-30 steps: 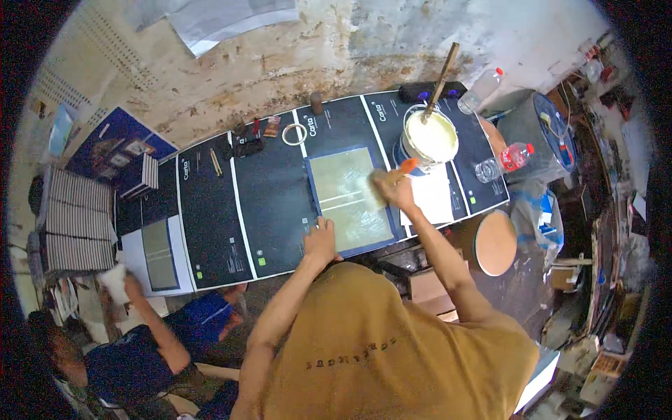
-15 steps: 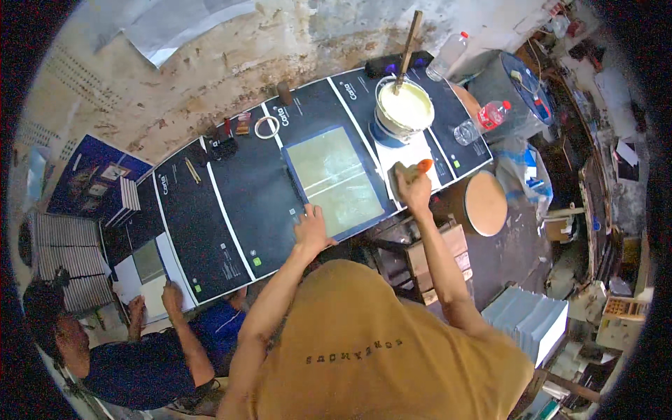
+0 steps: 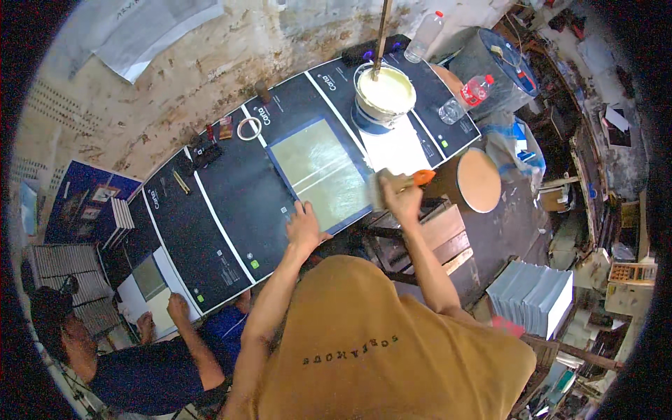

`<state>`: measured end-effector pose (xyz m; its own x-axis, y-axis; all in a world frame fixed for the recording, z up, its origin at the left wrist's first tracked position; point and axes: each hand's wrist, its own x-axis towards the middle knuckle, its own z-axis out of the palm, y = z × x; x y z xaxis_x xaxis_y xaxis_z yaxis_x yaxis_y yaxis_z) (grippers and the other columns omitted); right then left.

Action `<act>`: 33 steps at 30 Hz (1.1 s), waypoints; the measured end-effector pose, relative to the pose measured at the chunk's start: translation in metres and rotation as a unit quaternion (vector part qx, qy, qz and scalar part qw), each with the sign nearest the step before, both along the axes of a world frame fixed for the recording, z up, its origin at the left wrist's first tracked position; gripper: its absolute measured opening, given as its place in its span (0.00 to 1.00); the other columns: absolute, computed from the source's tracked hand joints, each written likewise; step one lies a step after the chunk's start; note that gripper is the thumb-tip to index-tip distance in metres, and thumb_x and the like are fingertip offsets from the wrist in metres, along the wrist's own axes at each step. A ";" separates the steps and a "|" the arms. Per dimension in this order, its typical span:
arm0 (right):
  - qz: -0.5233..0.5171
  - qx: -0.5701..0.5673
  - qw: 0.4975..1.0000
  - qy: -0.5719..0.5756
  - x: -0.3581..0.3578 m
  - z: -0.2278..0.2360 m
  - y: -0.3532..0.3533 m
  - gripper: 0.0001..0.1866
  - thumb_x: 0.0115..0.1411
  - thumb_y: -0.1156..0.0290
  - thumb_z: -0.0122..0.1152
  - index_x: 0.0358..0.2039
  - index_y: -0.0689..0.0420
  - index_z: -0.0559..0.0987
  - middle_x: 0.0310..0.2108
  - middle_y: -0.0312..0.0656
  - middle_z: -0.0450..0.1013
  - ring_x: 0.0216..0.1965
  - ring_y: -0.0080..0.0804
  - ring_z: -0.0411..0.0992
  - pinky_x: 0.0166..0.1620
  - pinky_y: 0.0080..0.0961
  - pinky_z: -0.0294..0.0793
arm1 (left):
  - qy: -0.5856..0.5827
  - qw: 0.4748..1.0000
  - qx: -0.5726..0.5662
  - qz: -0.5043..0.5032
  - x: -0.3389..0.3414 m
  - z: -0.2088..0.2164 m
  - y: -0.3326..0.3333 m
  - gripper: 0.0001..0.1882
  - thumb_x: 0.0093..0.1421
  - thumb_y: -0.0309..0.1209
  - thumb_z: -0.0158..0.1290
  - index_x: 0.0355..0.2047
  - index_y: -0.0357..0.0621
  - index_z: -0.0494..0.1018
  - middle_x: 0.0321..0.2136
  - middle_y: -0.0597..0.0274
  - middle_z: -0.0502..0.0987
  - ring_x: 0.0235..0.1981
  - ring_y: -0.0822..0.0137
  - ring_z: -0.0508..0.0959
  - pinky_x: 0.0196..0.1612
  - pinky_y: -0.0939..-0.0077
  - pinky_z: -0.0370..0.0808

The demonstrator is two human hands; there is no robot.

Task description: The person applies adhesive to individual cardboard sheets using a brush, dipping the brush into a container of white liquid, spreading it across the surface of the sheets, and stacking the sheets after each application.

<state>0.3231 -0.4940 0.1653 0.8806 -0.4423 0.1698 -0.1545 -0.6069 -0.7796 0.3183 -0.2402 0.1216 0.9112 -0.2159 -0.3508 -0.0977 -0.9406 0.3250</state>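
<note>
My right hand is closed round a wide flat brush with an orange handle. Its blurred bristles are at the right edge of a cover panel, grey-green with a blue border and a pale double line across it. The panel's surface has a wet sheen. My left hand lies with fingers apart on the panel's near left corner. Behind the brush, a white sheet lies under a bucket of cream paste, in which a wooden stick stands.
Two plastic bottles stand at the table's far right. A tape ring lies behind the panel. At the left, a co-worker's hands rest by another panel. A round stool and stacked grey-blue blocks are at the right.
My right hand has brought the brush from the white sheet down and left to the panel's right edge. My left hand stays on the near corner. The view has shifted a little.
</note>
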 end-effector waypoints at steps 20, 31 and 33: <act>0.148 -0.113 0.982 0.016 0.131 -0.022 -0.029 0.19 0.53 0.54 0.70 0.27 0.60 0.82 0.25 0.54 0.77 0.33 0.48 0.78 0.40 0.42 0.76 | 0.054 0.998 0.019 0.022 0.006 0.012 -0.012 0.54 0.37 0.42 0.77 0.59 0.37 0.57 0.55 0.47 0.62 0.54 0.43 0.72 0.50 0.43 0.73; 0.394 -0.163 0.894 -0.139 0.324 -0.039 0.019 0.16 0.56 0.56 0.66 0.36 0.57 0.82 0.30 0.53 0.78 0.35 0.54 0.77 0.39 0.45 0.76 | 0.070 0.994 0.016 0.082 0.000 0.005 -0.015 0.59 0.35 0.40 0.77 0.65 0.42 0.55 0.67 0.43 0.54 0.56 0.42 0.71 0.53 0.42 0.72; 0.428 -0.069 0.901 -0.005 0.339 -0.033 0.027 0.18 0.54 0.53 0.68 0.36 0.55 0.83 0.32 0.51 0.79 0.36 0.52 0.78 0.40 0.44 0.77 | 0.085 0.990 0.011 0.108 0.004 0.017 -0.020 0.59 0.36 0.39 0.77 0.66 0.44 0.55 0.67 0.45 0.54 0.56 0.43 0.71 0.53 0.41 0.72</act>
<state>0.6620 -0.4667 0.1319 0.8872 0.4240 0.1817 0.4232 -0.5914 -0.6863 0.3228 -0.2604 0.1384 0.8626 -0.0126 -0.5057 0.1609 -0.9409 0.2979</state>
